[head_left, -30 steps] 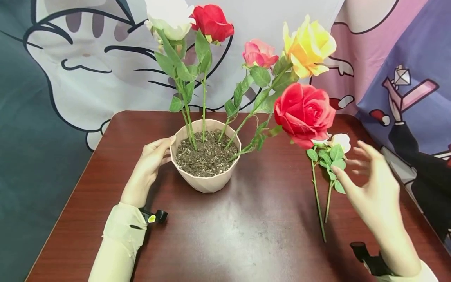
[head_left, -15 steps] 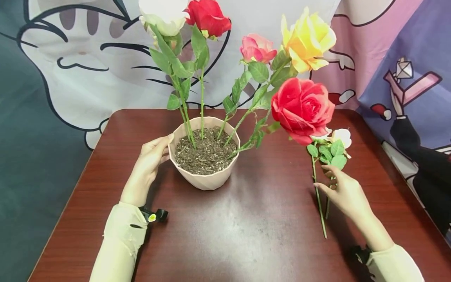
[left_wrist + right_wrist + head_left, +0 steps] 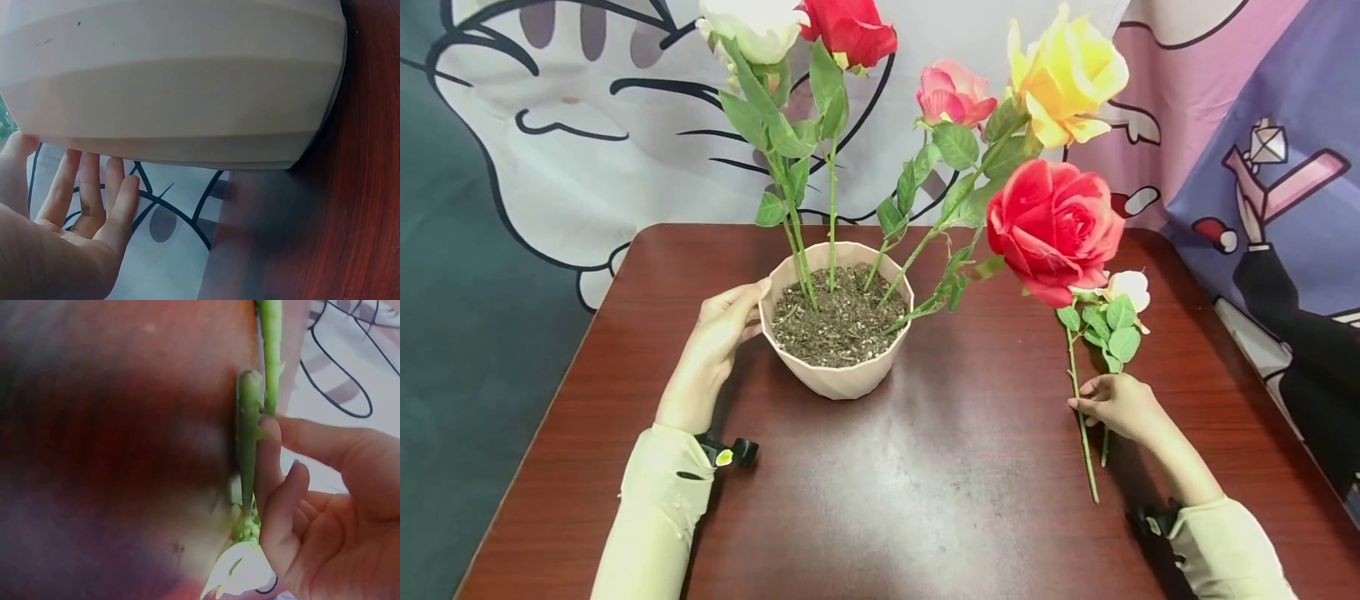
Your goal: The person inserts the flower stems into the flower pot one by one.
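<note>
A pale faceted flower pot point(image 3: 838, 382), filled with soil point(image 3: 827, 333), stands on the table with several artificial flowers in it. My left hand point(image 3: 711, 350) rests against its left side, thumb at the rim; in the left wrist view the fairly straight fingers point(image 3: 90, 181) touch the outer wall. Two white roses lie at the right. My right hand point(image 3: 1123, 407) pinches the stem of the left rose point(image 3: 1087, 467) between thumb and forefinger. The other white rose point(image 3: 1129, 290) lies partly under that hand. The bloom of the pinched rose is mostly hidden behind a red rose point(image 3: 1052, 229).
A yellow rose point(image 3: 1067, 79) and the red rose lean out of the pot to the right, above the lying stems. A pink flower point(image 3: 953, 93), another red rose point(image 3: 850, 33) and a white bloom point(image 3: 752, 29) stand further back. A printed cloth point(image 3: 647, 167) hangs behind the brown table point(image 3: 880, 500).
My right hand has moved left and down to the lying roses, and its thumb and forefinger have closed on one stem. The left hand has stayed at the pot.
</note>
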{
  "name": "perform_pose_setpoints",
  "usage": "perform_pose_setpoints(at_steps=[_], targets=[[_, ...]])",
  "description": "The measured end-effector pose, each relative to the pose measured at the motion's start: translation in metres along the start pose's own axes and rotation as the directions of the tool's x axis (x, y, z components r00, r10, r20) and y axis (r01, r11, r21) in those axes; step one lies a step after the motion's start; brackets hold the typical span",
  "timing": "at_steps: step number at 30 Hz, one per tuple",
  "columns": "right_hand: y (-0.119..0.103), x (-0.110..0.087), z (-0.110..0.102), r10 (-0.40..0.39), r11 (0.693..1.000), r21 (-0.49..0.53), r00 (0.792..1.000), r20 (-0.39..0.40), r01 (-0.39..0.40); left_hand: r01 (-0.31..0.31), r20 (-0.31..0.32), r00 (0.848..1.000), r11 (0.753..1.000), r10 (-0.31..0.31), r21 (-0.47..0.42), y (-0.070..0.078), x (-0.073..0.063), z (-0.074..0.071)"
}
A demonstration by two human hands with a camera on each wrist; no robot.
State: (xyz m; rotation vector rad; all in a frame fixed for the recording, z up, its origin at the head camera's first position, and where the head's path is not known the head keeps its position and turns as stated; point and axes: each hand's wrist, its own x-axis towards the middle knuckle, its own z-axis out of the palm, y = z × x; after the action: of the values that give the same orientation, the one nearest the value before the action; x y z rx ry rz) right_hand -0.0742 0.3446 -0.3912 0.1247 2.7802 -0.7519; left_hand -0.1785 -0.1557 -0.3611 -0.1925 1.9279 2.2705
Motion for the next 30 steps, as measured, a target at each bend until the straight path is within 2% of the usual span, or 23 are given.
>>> perform_pose_setpoints(at_steps=[6,18,25,30], targets=[[0.005,0.002,-0.003,0.073,0.971,0.218,0.99,0.121,-0.098,0.003,-0.001,1.0,1.0,-0.003,0.005,0.001,0.001,0.002],[0.009,0.005,-0.003,0.079,0.938,0.317,0.976,0.203,-0.141,0.002,-0.033,0.999,1.0,-0.001,0.014,-0.001,-0.001,0.001],[0.01,0.001,-0.004,0.023,0.939,0.327,0.97,0.243,-0.104,0.011,-0.038,0.999,1.0,-0.011,0.019,-0.002,-0.001,0.001],[0.009,-0.004,-0.011,-0.056,0.919,0.395,0.983,0.175,-0.018,0.001,-0.044,0.999,1.0,0.0,0.023,-0.002,-0.001,0.002]])
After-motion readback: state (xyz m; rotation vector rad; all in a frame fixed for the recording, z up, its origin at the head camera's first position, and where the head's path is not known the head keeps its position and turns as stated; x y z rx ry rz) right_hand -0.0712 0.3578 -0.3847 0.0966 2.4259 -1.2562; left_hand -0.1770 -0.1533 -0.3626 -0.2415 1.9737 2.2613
